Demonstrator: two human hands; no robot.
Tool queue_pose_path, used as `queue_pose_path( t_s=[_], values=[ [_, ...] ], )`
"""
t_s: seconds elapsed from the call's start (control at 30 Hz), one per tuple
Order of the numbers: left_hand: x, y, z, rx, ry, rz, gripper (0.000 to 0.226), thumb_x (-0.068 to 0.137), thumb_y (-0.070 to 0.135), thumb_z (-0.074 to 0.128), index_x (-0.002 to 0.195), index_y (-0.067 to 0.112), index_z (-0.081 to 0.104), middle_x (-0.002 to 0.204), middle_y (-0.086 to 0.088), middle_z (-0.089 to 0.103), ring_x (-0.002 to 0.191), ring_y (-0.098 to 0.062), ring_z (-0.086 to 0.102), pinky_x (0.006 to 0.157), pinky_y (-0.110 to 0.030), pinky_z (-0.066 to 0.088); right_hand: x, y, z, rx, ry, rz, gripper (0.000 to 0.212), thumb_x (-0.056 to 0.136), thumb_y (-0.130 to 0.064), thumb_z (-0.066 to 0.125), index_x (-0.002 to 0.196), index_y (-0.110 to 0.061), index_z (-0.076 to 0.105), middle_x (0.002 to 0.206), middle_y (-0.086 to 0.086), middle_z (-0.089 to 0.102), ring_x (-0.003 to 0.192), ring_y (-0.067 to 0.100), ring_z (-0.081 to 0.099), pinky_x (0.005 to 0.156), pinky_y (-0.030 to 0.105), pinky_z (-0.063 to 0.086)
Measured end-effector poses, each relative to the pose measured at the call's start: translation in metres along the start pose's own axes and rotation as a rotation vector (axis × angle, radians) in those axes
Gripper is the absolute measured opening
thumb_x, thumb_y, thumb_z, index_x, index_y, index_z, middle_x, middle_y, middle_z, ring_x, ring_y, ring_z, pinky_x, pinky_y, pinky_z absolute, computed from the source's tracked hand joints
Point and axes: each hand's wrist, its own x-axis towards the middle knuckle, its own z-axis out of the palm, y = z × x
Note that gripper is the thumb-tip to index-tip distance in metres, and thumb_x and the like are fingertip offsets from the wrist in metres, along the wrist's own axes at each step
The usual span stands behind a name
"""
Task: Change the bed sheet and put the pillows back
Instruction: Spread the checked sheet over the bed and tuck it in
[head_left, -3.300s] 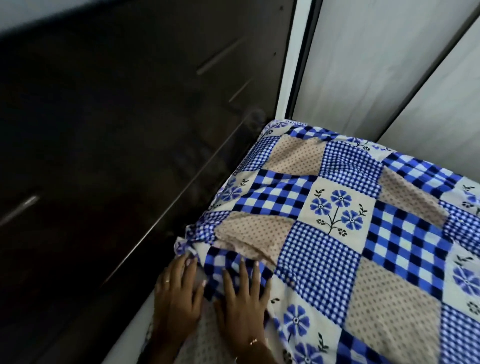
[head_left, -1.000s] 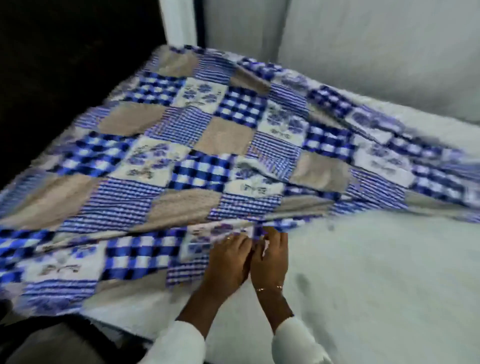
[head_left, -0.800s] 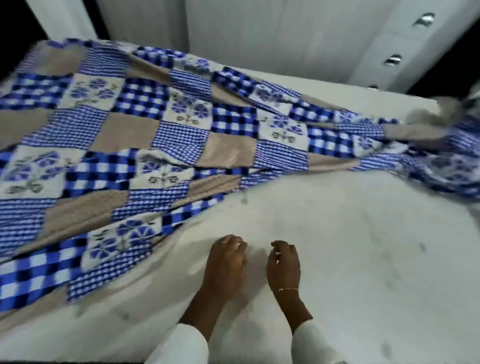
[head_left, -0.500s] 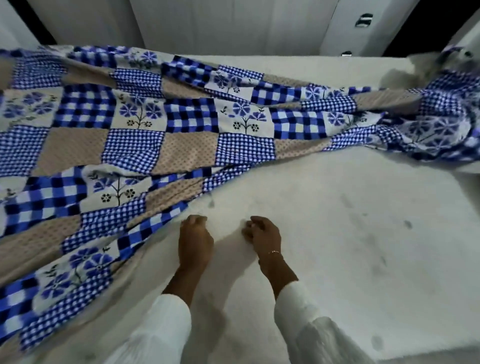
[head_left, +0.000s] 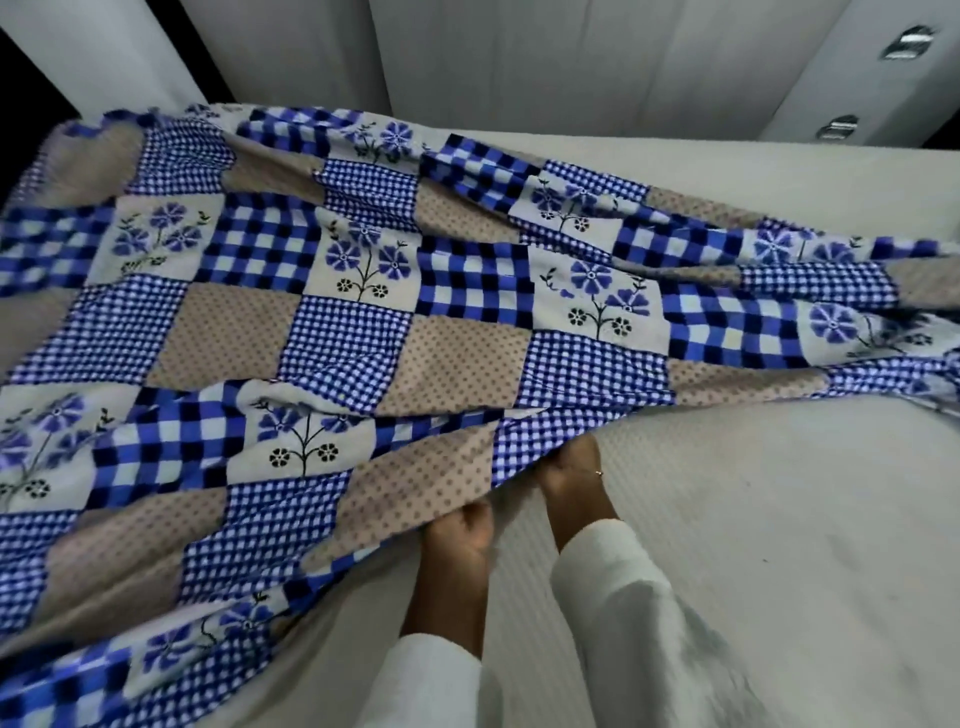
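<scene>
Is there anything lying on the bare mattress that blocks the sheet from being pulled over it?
Nothing visible does. Both hands, left and right, grip the sheet edge; the bare mattress shows only small dark marks.

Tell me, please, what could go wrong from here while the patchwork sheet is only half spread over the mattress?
Both the left hand and right hand grip the sheet at one close stretch of its edge, so a pull may drag it askew. Its right end is bunched and could stay twisted, leaving the mattress bare.
</scene>
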Motion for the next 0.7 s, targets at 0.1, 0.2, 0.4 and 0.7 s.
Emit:
queue_pose_path(
  t_s=[0.1,0.2,0.4,0.7],
  values=[
    [0.004,0.004,-0.006,0.039,-0.005,-0.077,0.024,0.100,0.014,0.035,0.082,0.007,0.049,0.060,-0.008,0.062,0.052,-0.017,0.061,0.033,-0.018,0.045,0.010,-0.030,-0.001,0.125,-0.044,-0.117,0.035,0.098,-0.032,0.032,0.109,-0.011,0.058,0.105,0.008,0.063,0.097,0.027,0.059,0.072,0.038,0.058],
    [-0.003,0.003,-0.005,0.015,-0.198,-0.010,0.024,0.053,-0.001,0.083,0.067,0.002,0.065,0.054,-0.007,0.067,0.043,-0.014,0.063,0.035,-0.020,0.047,0.007,-0.069,-0.001,0.126,-0.085,-0.182,0.050,0.086,-0.041,0.044,0.126,-0.013,0.053,0.119,0.008,0.062,0.111,0.027,0.058,0.095,0.045,0.048],
    [-0.039,-0.018,-0.011,0.223,-0.108,0.027,0.029,0.101,0.019,0.031,0.090,0.010,0.057,0.070,-0.003,0.066,0.040,-0.007,0.056,0.031,-0.013,0.039,-0.012,-0.104,-0.017,-0.367,0.398,-0.283,0.031,0.099,-0.033,0.040,0.106,-0.009,0.058,0.120,0.002,0.059,0.099,0.018,0.056,0.079,0.027,0.046],
    [-0.115,-0.069,-0.075,0.058,0.048,0.287,0.023,0.099,0.027,0.036,0.107,0.016,0.055,0.119,-0.009,0.059,0.094,-0.019,0.054,0.084,-0.028,0.044,-0.114,-0.131,-0.109,0.197,-0.189,-0.230,0.033,0.078,-0.042,0.047,0.096,-0.018,0.062,0.085,0.004,0.067,0.082,0.022,0.062,0.085,0.034,0.047]
  ],
)
